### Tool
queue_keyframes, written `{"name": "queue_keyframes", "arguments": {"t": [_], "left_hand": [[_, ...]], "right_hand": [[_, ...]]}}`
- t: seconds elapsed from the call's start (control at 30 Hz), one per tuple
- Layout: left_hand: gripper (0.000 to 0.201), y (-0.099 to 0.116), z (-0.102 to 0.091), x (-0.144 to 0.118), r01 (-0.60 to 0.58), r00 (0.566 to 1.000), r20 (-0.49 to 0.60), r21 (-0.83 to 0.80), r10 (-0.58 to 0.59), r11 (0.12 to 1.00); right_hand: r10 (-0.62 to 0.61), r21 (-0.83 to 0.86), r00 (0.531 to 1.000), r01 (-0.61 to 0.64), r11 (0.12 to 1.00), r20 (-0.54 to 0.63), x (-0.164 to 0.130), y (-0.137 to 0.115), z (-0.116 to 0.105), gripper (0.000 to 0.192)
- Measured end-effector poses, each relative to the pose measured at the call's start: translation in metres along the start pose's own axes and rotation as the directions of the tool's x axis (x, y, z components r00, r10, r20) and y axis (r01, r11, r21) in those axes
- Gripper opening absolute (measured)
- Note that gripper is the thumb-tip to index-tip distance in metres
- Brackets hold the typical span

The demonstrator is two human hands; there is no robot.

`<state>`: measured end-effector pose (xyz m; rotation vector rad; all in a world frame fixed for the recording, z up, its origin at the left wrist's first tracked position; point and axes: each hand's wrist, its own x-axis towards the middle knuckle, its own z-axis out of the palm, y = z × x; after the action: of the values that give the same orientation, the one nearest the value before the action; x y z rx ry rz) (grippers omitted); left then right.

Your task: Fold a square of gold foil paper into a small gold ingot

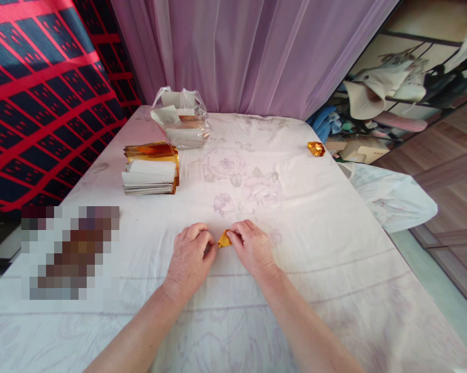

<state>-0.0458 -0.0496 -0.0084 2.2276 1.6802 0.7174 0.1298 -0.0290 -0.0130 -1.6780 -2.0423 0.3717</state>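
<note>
A small folded piece of gold foil paper point(224, 239) is between my two hands, just over the tablecloth. My right hand point(256, 249) pinches its right side between thumb and fingers. At its left tip, my left hand point(190, 255) has curled fingers, with thumb and forefinger closed at the paper's edge. The fingers partly hide the ends of the paper. Farther off to the left lies a stack of gold foil sheets with pale backs point(150, 177), some gold side up. A finished-looking gold folded shape point(316, 149) rests near the table's right edge.
A clear plastic bag point(183, 122) with more paper stacks stands at the far left of the table point(233, 305). A blurred-out patch point(72, 254) covers something at left. Purple curtain point(233, 57) hangs behind. A white bag point(396, 199) and cluttered shelves point(389, 98) are right.
</note>
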Motion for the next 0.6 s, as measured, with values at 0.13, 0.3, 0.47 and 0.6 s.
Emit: {"name": "queue_keyframes", "arguments": {"t": [0.13, 0.3, 0.47, 0.6], "left_hand": [[0.01, -0.001, 0.003, 0.0, -0.002, 1.0, -0.031, 0.013, 0.002, 1.0], [0.011, -0.004, 0.005, 0.0, -0.004, 0.999, -0.045, 0.005, 0.004, 1.0], [0.011, -0.004, 0.005, 0.001, -0.001, 0.999, -0.032, 0.0, 0.001, 1.0], [0.012, -0.001, 0.003, 0.003, 0.022, 1.0, -0.001, 0.004, -0.022, 1.0]], "right_hand": [[0.086, -0.025, 0.996, -0.086, 0.996, 0.01, 0.0, -0.011, 0.0, 0.022], [0.211, -0.008, 0.972, -0.211, 0.977, 0.102, 0.008, -0.017, -0.004, 0.021], [0.247, -0.043, 0.96, -0.244, 0.969, 0.129, 0.015, -0.018, -0.006, 0.015], [0.247, -0.117, 0.962, -0.233, 0.965, 0.118, 0.016, -0.019, -0.004, 0.011]]}}
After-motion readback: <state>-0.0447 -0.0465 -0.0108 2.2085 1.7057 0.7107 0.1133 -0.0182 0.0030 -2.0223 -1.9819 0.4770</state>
